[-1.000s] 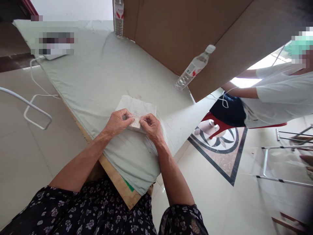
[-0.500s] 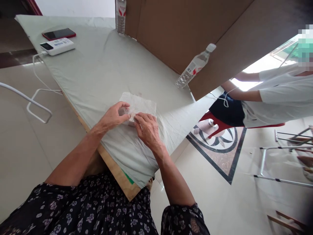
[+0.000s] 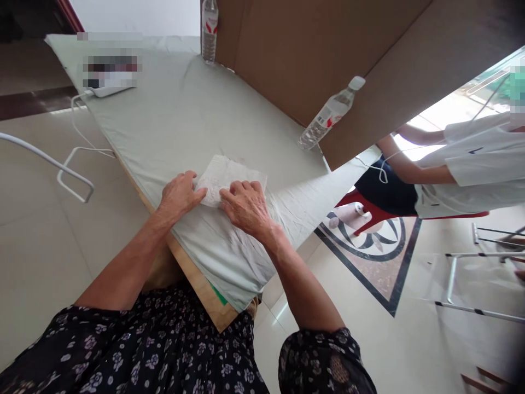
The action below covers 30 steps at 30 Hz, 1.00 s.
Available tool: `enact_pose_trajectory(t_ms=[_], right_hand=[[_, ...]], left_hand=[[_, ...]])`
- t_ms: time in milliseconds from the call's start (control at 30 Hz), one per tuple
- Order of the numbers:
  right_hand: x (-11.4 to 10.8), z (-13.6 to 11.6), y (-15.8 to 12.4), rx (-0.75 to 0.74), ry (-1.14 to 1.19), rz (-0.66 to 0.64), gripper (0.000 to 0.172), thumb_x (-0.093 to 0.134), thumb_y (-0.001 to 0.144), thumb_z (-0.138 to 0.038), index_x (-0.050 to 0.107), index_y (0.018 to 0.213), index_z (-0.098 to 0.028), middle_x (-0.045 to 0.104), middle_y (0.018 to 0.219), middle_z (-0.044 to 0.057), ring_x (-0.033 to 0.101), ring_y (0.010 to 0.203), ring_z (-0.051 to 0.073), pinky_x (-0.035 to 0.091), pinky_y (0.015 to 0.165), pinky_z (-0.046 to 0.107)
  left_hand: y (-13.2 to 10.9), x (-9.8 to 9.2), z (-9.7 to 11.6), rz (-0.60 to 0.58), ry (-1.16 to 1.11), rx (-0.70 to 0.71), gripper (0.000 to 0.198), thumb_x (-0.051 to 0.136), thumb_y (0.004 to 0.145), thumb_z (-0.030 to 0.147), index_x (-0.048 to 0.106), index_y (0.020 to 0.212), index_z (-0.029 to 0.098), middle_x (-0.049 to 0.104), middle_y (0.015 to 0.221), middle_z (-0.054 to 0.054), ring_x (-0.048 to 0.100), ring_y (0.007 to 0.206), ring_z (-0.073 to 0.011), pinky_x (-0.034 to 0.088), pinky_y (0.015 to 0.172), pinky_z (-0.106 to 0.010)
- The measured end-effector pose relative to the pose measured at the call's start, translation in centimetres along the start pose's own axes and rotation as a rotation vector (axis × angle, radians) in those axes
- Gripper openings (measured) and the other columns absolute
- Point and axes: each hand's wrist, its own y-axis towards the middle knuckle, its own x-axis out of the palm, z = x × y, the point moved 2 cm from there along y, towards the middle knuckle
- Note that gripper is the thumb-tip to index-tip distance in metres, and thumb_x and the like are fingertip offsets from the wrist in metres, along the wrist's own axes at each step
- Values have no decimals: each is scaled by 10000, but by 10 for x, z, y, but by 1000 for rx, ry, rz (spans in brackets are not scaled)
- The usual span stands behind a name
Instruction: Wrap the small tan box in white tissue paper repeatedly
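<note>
A folded white paper napkin (image 3: 229, 174) lies on the pale green cloth (image 3: 172, 126) that covers the table. My left hand (image 3: 178, 193) rests flat at the napkin's left edge, fingers stretched out and touching it. My right hand (image 3: 244, 205) lies flat on the napkin's near side, fingers spread and pressing down. Neither hand holds anything.
Two clear water bottles stand at the cardboard wall (image 3: 295, 54): a far bottle (image 3: 209, 30) and a right bottle (image 3: 328, 114). A white device with a cable (image 3: 110, 85) sits far left. Another person in white (image 3: 463, 158) sits at the right on a red chair (image 3: 369, 205).
Both hands have stopped pinching the napkin's near edge and now lie flat on it. The napkin has been pressed down onto the cloth.
</note>
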Motion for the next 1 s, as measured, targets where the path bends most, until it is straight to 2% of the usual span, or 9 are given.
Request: enact_pose_trajectory(t_ms=[100,233,300,400,467,567,733,833,1000], right_hand=[[-1,2,1,-17,9,11,132,563,1015,-258,680,1068,-230,702,1075,107,560,966,262,334,900,435],[-1,2,2,-26,12,13,134,568,1010,-244,686,1071,-227,709,1084,107,565,969,264,334,922,443],[-1,2,2,-27,5,8,143,561,1010,-232,688,1076,-222,711,1091,109,567,974,263,335,928,444],[-1,2,2,-30,9,12,142,559,1011,-236,688,1069,-225,713,1089,111,570,982,265,336,932,445],[-2,1,2,-32,16,17,144,552,1015,-237,687,1062,-229,716,1087,112,574,985,267,337,936,447],[-2,0,3,-25,17,9,171,522,1024,-217,690,1055,-221,727,1082,115,589,989,271,335,955,451],[2,0,2,57,95,24,223,574,1000,-227,637,1204,-164,754,1119,128,637,1017,280,347,994,439],[7,3,0,99,149,53,163,587,985,-233,629,1130,-170,767,1045,115,658,993,274,367,1007,427],[11,6,-9,96,267,139,133,611,949,-258,598,1068,-200,760,998,97,670,961,265,407,1036,439]], left_hand=[[5,0,-8,-11,27,-58,445,718,753,518,720,1082,219,760,875,-118,719,936,-353,558,888,-467],[14,-1,-10,23,6,-36,315,758,669,533,679,764,243,689,654,-61,673,722,-290,500,665,-362],[17,-3,-6,-37,-42,-51,271,754,654,490,631,649,248,634,573,-28,598,607,-233,405,562,-321],[14,-9,5,-181,-144,-103,254,701,673,396,554,540,239,529,494,12,472,509,-163,300,509,-301],[9,-15,16,-203,-255,-93,226,668,685,358,539,556,227,512,520,28,438,515,-135,297,513,-283],[1,-20,33,-172,-354,-45,174,649,682,328,547,598,214,529,566,33,438,545,-120,324,530,-263],[-4,-11,54,-203,-467,-23,120,626,678,310,563,659,210,557,581,31,473,534,-122,371,519,-251],[-6,-8,64,-217,-457,14,130,618,694,321,619,714,192,630,655,4,530,591,-133,418,560,-254],[-10,-21,70,-401,-335,191,277,552,728,306,752,863,169,695,737,-4,599,696,-163,459,644,-273]])
